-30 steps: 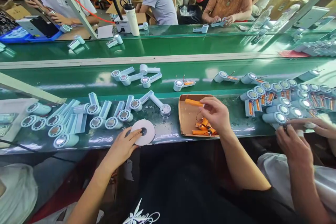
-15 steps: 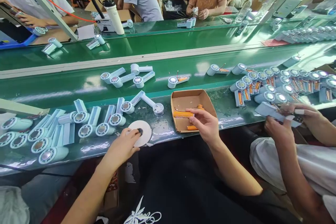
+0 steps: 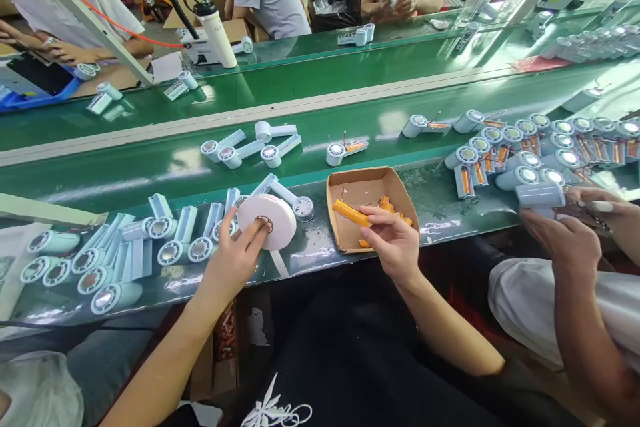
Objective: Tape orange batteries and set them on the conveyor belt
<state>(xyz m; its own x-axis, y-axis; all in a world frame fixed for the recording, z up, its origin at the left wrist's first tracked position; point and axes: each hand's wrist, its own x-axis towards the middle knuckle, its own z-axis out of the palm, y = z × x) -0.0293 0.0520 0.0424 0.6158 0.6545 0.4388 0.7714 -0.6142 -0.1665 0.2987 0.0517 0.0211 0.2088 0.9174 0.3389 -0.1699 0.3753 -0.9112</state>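
Observation:
My left hand [image 3: 240, 240] grips a white roll of tape [image 3: 280, 220], fingertips in its core hole. The roll is tilted up off the bench, and a short strip hangs from its lower edge. Between the thumb and fingers of my right hand [image 3: 395, 240] is an orange battery pack [image 3: 351, 212], held above a shallow cardboard box [image 3: 345, 240]. More orange packs [image 3: 387, 203] with thin wires lie in that box. Just behind the roll rests a pale blue fan housing [image 3: 303, 207] with a round head and a bent handle.
Pale blue fan housings [image 3: 173, 250] crowd the bench at left. Housings with orange packs fitted [image 3: 465, 160] fill the right, beside a co-worker's hands [image 3: 570, 233] holding one. Behind runs a green conveyor belt [image 3: 310, 113] carrying several more. Other people sit across it.
My left hand has lifted and tilted the tape roll off the bench, baring a strip below it. My right hand has raised and angled the orange battery pack.

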